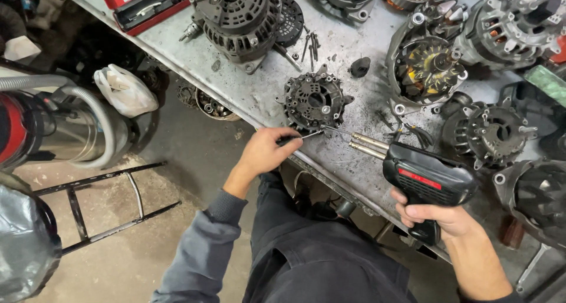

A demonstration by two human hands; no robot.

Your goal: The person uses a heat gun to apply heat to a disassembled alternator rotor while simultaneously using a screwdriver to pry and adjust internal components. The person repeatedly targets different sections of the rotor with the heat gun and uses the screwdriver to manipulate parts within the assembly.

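Hands: apart, each closed on its own tool.
Left hand [265, 151]: I pinch a thin screwdriver [302, 137], tip laid against the small black alternator part [316, 101] to steady the joint.
Right hand [439, 217]: I grip the black soldering gun [425, 179] by its handle, its two metal prongs aimed at that same spot.
Alternator part: flat on the grey workbench [354, 173], near its front edge, within easy reach.
Around it: bigger alternators [239, 17] and loose screws [311, 43] farther back.

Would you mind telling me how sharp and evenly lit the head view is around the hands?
Head view: even, soft light, no hard shadows; left hand and soldering gun in the right hand sharp; mild glare on the gun's metal tubes; edges bend slightly.
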